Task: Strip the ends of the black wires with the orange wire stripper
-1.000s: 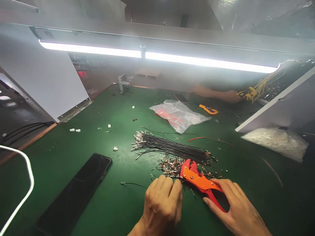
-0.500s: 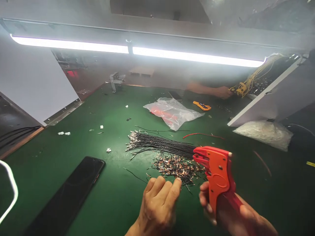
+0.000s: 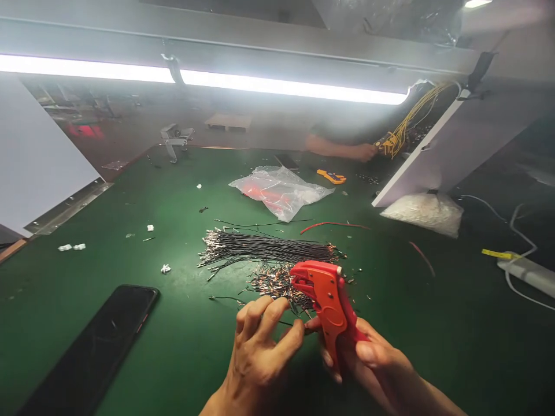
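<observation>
Pliers point(image 3: 330, 303) sit clasped in the right hand point(image 3: 379, 361); wire point(image 3: 224, 298) passes behind the left hand point(image 3: 260, 349), whose hold is unclear.

Two bare hands worked close together at the near side, both forearms reaching in from the near edge.
The left hand point(image 3: 262, 355) was turned back-up, its fingers bent and spread toward the far side, its thumb stretched right to just beside the other hand's extended forefinger. The right hand point(image 3: 384, 364), thumb foremost, was curled in a grip, its wrist angled in from the near right.
</observation>
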Tool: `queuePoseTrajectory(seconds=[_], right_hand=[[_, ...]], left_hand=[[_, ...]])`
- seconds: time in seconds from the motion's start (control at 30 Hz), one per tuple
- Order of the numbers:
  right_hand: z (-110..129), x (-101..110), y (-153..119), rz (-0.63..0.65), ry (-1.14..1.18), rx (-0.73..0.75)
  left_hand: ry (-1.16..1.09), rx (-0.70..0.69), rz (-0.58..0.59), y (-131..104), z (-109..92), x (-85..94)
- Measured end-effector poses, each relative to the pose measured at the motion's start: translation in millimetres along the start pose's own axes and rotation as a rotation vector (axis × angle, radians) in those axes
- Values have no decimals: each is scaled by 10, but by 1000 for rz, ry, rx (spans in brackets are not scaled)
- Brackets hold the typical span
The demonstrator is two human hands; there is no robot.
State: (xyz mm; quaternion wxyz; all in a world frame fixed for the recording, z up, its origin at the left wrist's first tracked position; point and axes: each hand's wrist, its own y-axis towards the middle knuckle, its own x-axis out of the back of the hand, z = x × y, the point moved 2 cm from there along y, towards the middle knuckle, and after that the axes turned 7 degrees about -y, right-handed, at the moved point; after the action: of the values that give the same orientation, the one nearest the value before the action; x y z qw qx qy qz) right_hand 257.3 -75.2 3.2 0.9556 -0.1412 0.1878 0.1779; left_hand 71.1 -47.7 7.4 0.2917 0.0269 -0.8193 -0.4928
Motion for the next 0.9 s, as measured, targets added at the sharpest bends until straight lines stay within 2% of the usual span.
queuePoseTrajectory(seconds=[0.13,0.27,0.37,0.47,0.77,0.9], right_hand=[[-29,-2,-7,39,31,-36],[-29,-5,4,59,44,-29],[-20,7,20,46,60,-4],[-20,23,28,23,61,23],[-72,90,21,10,48,-46],[-84,107,2,44,25,-29]], left_hand=[[74,77,5,6,-7,27],[74,-24,59,26,10,27],[57,-87,49,47,1,7],[41,-117,58,69,-33,-1],[50,-123,150,74,-73,35],[46,-103,71,41,-60,-3]])
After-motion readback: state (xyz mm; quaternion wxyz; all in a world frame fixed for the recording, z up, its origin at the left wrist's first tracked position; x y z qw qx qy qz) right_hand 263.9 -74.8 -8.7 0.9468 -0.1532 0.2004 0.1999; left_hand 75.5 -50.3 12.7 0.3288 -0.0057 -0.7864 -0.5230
